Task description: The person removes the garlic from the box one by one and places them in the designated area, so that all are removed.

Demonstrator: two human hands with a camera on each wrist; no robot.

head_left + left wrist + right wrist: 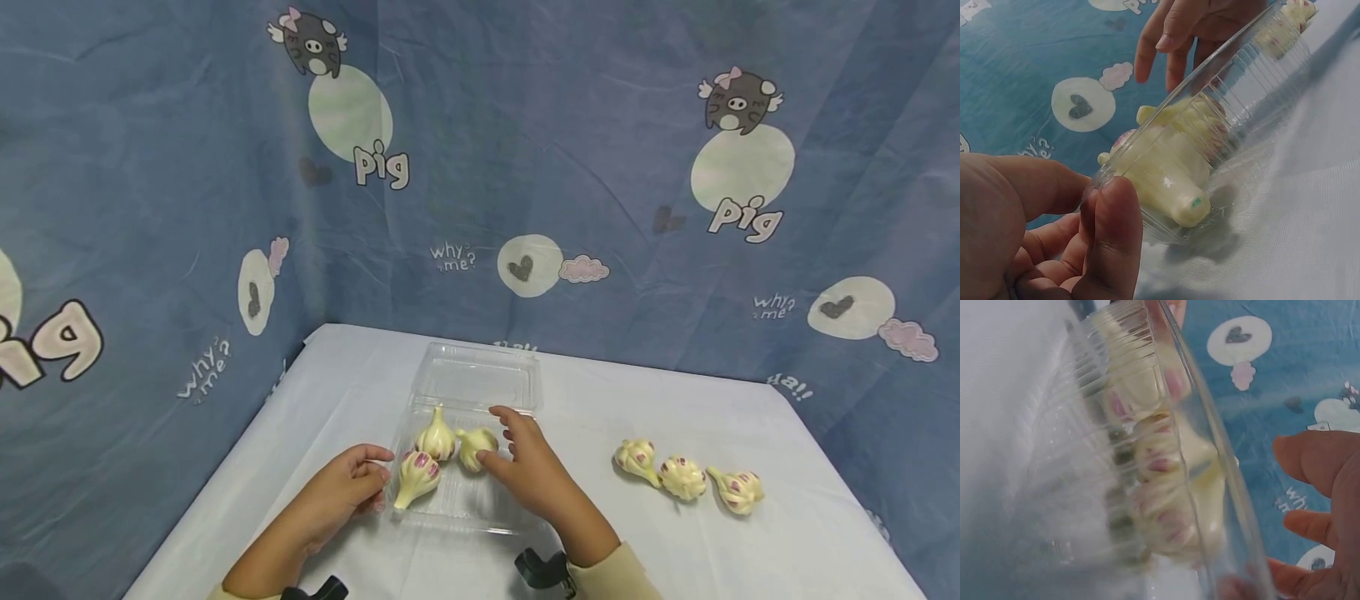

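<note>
A clear plastic clamshell box [480, 508] lies with its lid [480, 375] folded back behind it. Three garlic bulbs sit in its left and middle part: one garlic bulb [417, 477] in front, one garlic bulb [436, 437] behind it, and another garlic bulb [478, 447] to the right. My left hand [347, 492] is at the box's left side; in the left wrist view its thumb [1116, 231] and forefinger pinch the rim. Over the box's right side my right hand [528, 462] holds nothing, fingers spread, thumb beside the rightmost bulb inside.
To the right of the box, three more bulbs lie in a row on the white tablecloth [570, 400]: a left bulb [637, 458], a middle bulb [682, 478] and a right bulb [738, 492]. A blue printed curtain [600, 167] stands behind and at the left.
</note>
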